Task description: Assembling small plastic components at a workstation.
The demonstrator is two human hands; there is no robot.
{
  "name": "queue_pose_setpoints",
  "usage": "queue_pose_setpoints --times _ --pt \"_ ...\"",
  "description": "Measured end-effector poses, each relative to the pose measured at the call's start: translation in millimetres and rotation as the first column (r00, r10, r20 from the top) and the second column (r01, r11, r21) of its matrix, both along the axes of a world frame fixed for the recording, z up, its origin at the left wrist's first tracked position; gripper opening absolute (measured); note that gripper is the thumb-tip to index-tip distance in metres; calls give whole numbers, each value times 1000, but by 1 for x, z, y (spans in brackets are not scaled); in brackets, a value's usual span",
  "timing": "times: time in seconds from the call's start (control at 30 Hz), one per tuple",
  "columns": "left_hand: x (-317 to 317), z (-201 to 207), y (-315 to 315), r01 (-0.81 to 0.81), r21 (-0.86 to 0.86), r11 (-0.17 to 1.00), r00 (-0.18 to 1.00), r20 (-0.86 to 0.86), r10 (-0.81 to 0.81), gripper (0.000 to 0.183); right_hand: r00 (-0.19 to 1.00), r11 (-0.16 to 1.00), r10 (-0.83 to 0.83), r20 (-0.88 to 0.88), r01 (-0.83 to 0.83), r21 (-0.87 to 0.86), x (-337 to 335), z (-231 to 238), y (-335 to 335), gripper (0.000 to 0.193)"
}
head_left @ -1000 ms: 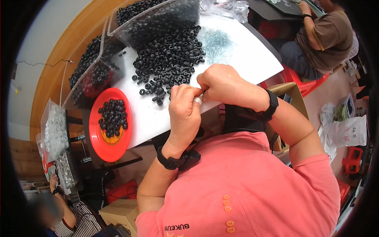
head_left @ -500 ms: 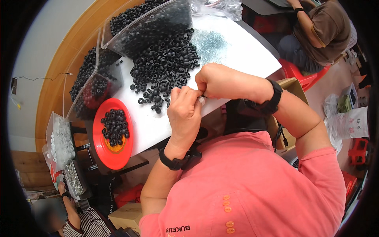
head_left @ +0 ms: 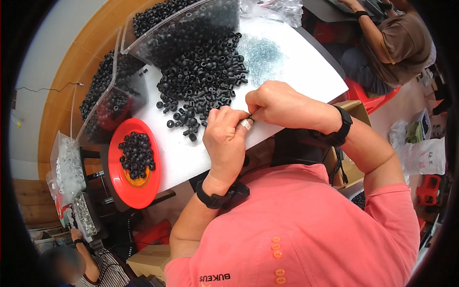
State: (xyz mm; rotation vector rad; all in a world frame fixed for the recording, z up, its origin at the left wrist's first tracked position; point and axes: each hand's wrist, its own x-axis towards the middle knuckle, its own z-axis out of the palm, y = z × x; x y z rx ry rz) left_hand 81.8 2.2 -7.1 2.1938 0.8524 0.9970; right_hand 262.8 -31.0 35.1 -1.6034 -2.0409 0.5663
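Note:
My left hand and my right hand meet over the front edge of the white table, fingertips pinched close together. Between them a small dark piece barely shows; the fingers cover most of it, so its kind cannot be made out. White tape or a wrap sits on a left finger or thumb. Just beyond my hands spreads a heap of small black ring-shaped and stubby parts. To the left, a red plate holds a pile of round black parts.
Clear plastic bins of black parts stand at the back and left. A plastic bag lies on the far edge. Two other people sit nearby, at upper right and lower left. A cardboard box stands right of the table.
Both hands stay pinched together, and the right has shifted slightly to the right in the picture. The whole view has moved a little.

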Motion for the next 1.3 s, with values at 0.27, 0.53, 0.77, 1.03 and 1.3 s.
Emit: queue_pose_setpoints --times 0.27,0.53,0.77,1.03,1.3 --pt "1 -4 4 38 -6 999 996 79 -38 14 994 999 -39 101 40 -8 -5 0 3 6" --pt "1 -7 8 54 17 998 998 12 -54 11 996 992 -53 67 61 -114 -3 0 7 7" --pt "-3 -7 -1 40 48 998 996 72 -43 9 1000 1000 15 0 -15 -23 -2 -4 -4 8" --pt "3 -12 4 68 90 994 996 53 -73 13 995 994 -29 91 38 -105 -4 0 5 8" --pt "4 -12 10 28 161 987 1000 -11 -27 10 984 999 -41 175 43 -5 -5 -6 12 9"
